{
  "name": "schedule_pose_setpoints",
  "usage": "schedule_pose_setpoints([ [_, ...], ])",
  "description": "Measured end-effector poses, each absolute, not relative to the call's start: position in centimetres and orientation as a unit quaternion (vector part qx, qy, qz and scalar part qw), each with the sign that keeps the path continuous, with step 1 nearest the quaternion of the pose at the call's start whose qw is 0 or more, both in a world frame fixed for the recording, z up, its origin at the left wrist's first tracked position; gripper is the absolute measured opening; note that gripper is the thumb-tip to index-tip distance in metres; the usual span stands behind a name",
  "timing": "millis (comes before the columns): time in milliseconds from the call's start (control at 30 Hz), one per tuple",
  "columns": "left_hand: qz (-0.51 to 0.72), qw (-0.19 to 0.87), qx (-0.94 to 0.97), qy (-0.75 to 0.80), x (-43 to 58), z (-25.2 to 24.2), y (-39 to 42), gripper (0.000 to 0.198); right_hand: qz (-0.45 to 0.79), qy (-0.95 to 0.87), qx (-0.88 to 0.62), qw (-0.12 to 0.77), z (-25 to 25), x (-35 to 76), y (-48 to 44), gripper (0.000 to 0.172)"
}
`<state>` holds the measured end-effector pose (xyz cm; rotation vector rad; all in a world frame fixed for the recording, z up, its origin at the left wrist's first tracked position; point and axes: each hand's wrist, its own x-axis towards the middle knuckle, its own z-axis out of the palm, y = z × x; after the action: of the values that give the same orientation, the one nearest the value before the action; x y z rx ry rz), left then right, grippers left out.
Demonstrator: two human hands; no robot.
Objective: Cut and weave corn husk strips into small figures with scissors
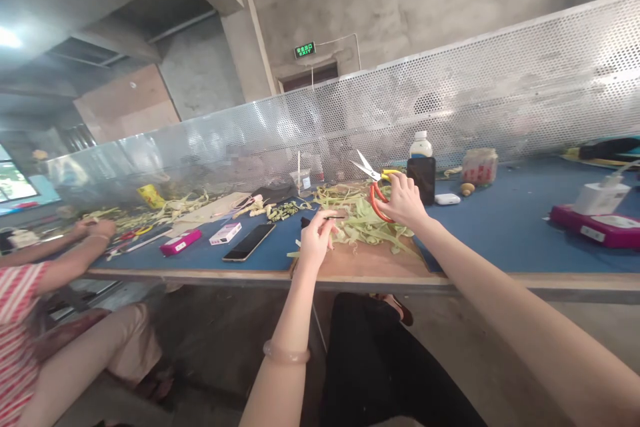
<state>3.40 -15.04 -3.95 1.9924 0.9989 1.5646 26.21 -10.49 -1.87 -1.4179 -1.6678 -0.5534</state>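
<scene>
My right hand (404, 200) grips a pair of scissors (371, 172) by its orange and yellow handles. The blades stand apart and point up and to the left, above a heap of pale green leafy strips (367, 224). To the left of the heap, my left hand (316, 234) is closed in a pinch. A thin dark object (336, 217) sticks out from its fingertips; its kind is too small to tell. Under the heap lies a brown board (370, 264) at the table's front edge.
A phone (250, 242), a small white box (225, 234) and a magenta box (181, 242) lie to the left. On the right are a bottle (421, 144), a black phone (421, 180), a white case (447, 199) and a jar (479, 167). Another person's hands (97, 228) work at far left.
</scene>
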Motion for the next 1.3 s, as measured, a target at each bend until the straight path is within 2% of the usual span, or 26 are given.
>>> schedule_pose_setpoints([
  [133,0.565,0.233,0.700,0.369,3.5,-3.8,-15.1,0.020,-0.215,-0.673,-0.555,0.440,-1.7,26.2,-10.6,0.067],
  [367,0.588,0.245,0.661,0.396,3.4,-3.6,-14.9,0.028,-0.214,-0.722,-0.482,0.447,-1.5,25.7,-11.1,0.061],
  [533,0.643,0.045,0.631,0.431,2.7,-3.7,-14.3,0.022,-0.222,-0.756,-0.450,0.421,-1.5,25.2,-11.3,0.056],
  [600,0.653,0.011,0.616,0.440,2.4,-3.9,-14.0,0.020,-0.224,-0.757,-0.450,0.417,-1.5,25.2,-11.3,0.055],
  [867,0.677,0.181,0.568,0.432,2.7,-4.0,-14.2,0.019,-0.236,-0.758,-0.435,0.424,-2.0,25.5,-10.5,0.055],
  [1300,0.754,0.326,0.465,0.329,2.3,-4.1,-13.8,0.030,-0.264,-0.804,-0.336,0.414,-1.9,25.0,-10.7,0.055],
])
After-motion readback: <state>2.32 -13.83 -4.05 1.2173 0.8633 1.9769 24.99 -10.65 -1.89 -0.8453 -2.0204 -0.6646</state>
